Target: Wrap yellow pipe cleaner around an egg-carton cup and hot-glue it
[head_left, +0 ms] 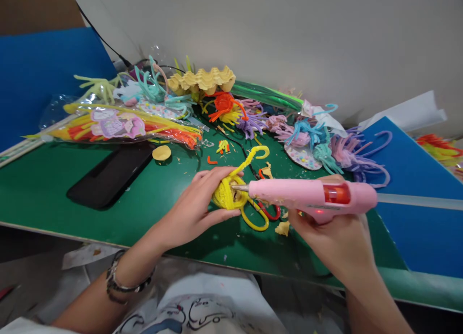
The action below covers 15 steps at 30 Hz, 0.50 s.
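Observation:
My left hand (197, 206) is closed around a small cup wrapped in yellow pipe cleaner (224, 194). One end of the pipe cleaner sticks up and curls at the tip; another part loops to the lower right. A pink glue gun (289, 192) is gripped in my right hand (338, 242), its red light lit. The metal nozzle reaches the cup's opening; whether it touches the inside I cannot tell. Behind the cup, scissors with red handles (274, 213) lie partly hidden on the green table (173, 233).
A black phone (112, 175) and a yellow disc (161, 153) lie to the left. Bagged pipe cleaners (126, 126), an egg carton (204, 79) and colourful pipe-cleaner pieces (307, 134) line the back. Scraps (282, 228) are scattered near my hands. Blue panels (415, 180) stand at the sides.

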Motion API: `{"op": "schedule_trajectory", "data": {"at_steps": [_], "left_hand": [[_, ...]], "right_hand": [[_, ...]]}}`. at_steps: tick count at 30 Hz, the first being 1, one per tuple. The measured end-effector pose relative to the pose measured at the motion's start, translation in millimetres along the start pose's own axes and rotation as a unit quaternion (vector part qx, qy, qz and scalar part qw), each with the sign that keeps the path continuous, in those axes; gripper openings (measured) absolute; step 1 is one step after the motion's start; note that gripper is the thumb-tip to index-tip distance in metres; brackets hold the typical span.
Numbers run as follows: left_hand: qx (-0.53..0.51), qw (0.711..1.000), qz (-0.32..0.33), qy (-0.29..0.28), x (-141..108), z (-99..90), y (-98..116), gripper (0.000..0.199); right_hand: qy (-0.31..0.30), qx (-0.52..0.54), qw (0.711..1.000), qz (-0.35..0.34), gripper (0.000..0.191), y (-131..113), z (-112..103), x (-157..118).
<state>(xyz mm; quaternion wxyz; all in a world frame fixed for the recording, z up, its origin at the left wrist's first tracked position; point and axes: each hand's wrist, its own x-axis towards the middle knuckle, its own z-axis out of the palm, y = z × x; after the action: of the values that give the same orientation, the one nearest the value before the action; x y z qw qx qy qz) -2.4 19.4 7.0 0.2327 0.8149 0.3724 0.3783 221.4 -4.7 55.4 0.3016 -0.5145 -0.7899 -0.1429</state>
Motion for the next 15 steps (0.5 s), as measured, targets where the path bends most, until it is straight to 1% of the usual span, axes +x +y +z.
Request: {"op": "schedule_trajectory", "data": {"at_steps": [2,4,6,10,15], "left_hand": [[-0.001,1.000,0.005,0.001,-0.7,0.3,-0.3,0.051],[-0.003,1.000,0.008,0.002,-1.5,0.3,-0.6,0.052],[-0.008,1.000,0.009,0.003,-2.1,0.1,-0.7,0.052],[-0.016,1.000,0.001,0.003,-2.9,-0.4,-0.7,0.052],[-0.012,1.000,0.007,0.010,-4.5,-2.6,-0.4,0.049]], "right_hand": [[0.001,0.005,1.000,0.003,0.011,-0.1,-0.6,-0.5],[-0.004,0.009,1.000,0.002,0.008,0.0,-1.7,-1.6],[-0.014,0.010,1.000,-0.002,0.005,0.0,-3.3,-2.9],[-0.038,0.013,0.999,-0.010,0.006,-0.7,-6.4,-5.4],[-0.050,0.033,0.998,0.003,0.006,-2.0,-7.4,-7.0]]}}
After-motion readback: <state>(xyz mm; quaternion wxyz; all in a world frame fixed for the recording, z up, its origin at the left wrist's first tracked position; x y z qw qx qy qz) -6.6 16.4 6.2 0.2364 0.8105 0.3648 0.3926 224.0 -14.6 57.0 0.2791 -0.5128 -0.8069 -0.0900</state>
